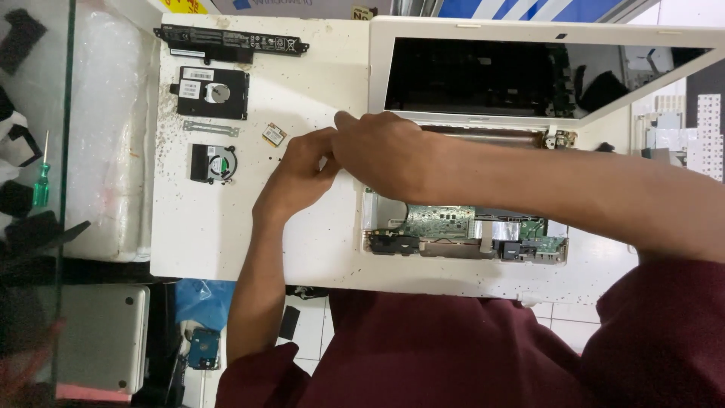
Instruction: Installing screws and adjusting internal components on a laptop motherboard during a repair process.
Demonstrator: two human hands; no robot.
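My left hand [296, 172] and my right hand [385, 151] meet at the left rear corner of an opened white laptop base [362, 227]. The fingertips of both are pinched close together there. Whatever is between them is hidden by the right hand. The laptop's green circuit board [442, 221] lies bare in the base. Its white-framed screen [529, 75] is folded back flat, with a metal hinge [559, 138] exposed. A small wireless card [274, 135] lies just left of my left hand.
On the white table [219, 227] to the left lie a long black battery [230, 41], a black hard drive [213, 92], a thin metal bracket [211, 128] and a cooling fan [211, 162]. A green screwdriver [41, 181] lies at far left. Another drive [202, 347] lies below.
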